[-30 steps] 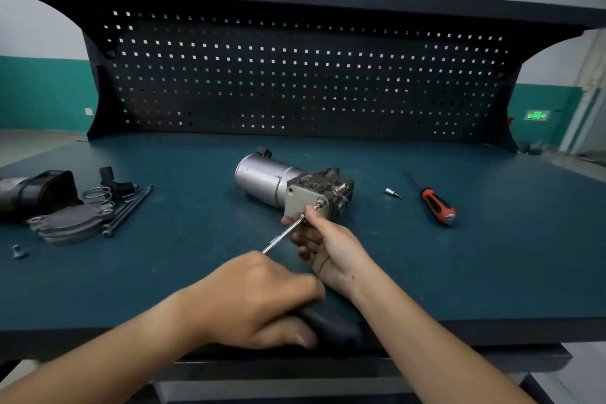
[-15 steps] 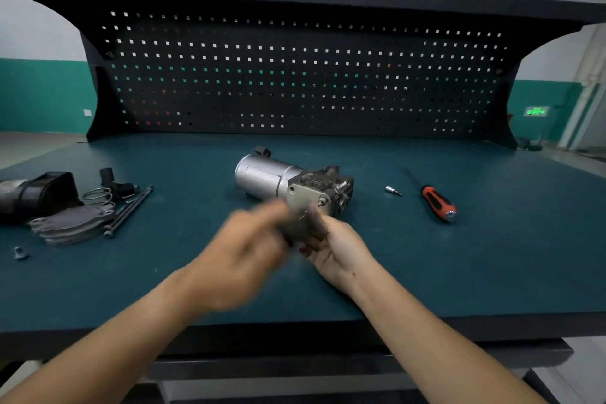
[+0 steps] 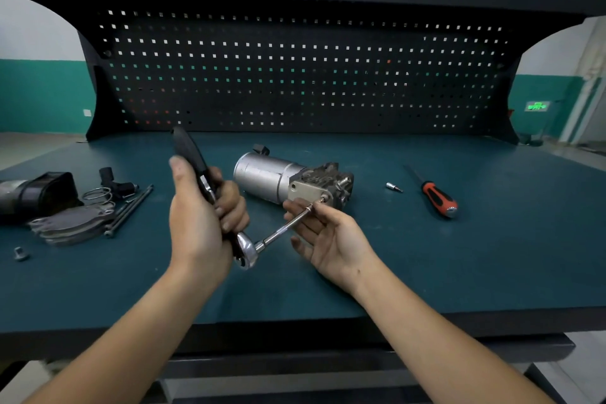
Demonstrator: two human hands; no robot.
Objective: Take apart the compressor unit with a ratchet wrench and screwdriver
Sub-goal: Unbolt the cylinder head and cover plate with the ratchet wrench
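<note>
Across the teal bench (image 3: 459,272) the left hand (image 3: 200,216) is clamping the ratchet wrench (image 3: 246,249) handle-up, the right hand (image 3: 331,236) pinching its bar (image 3: 284,228), which is slanting rightward into the compressor unit (image 3: 288,180).

Dim even light, soft shadows, sharp centre, wide-angle bowing at edges.

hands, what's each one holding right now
Left hand: gripping the ratchet by its handle.
Right hand: pinching the extension near its tip, at the compressor.
</note>
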